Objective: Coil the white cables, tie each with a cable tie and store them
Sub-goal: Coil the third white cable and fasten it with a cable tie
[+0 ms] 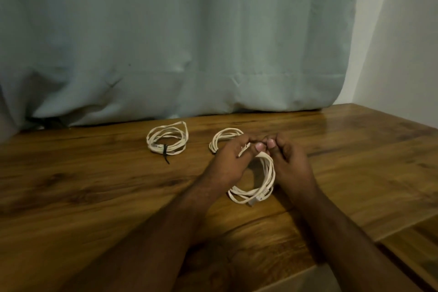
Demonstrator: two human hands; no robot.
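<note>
Two bare forearms reach over a wooden table [94, 185]. Left hand [228, 161] and right hand [288, 159] meet fingertip to fingertip, pinching the top of a coiled white cable [260, 187], apparently fastening its tie. Next likely needs pulling that tie snug. Behind lie a tied coil [167, 137] and a second coil [222, 137]. Pale curtain [177, 31] hangs behind.
</note>
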